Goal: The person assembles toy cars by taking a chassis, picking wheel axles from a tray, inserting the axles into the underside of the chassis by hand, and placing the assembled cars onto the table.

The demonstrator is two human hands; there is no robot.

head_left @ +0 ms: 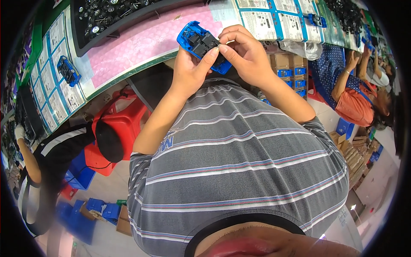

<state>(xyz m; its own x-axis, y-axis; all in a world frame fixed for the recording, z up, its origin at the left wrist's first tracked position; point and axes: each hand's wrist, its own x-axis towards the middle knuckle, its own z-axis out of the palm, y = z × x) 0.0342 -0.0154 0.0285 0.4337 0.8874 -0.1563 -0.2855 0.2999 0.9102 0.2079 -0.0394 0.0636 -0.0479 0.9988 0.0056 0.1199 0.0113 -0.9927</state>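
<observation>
Grey striped shirt (pixel 248 162) is seen nearest. By the table (pixel 145 45), a blue toy car (pixel 201 43) is held in the left hand (pixel 191 70); the right hand (pixel 248 53) is narrowed against it, grip unclear. Black parts are already fitted; what is left cannot be told.

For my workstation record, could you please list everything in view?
held toy car: one, blue, top centre
table: one, green-edged, across top
printed sheets: several, blue-white, on table
pink sheet: one, pink, on table
tray: one, black, upper left
wheels: many, black, in tray
loose toy cars: at least two, blue, table's left and right
clear bag: one, colourless, upper right
cartons: several, brown, right side
stool: at least one, red, left
bins: several, blue, lower left
coworkers: several, varied colours, left and right
left hand: one, bare, on held toy car
right hand: one, bare, on same car
</observation>
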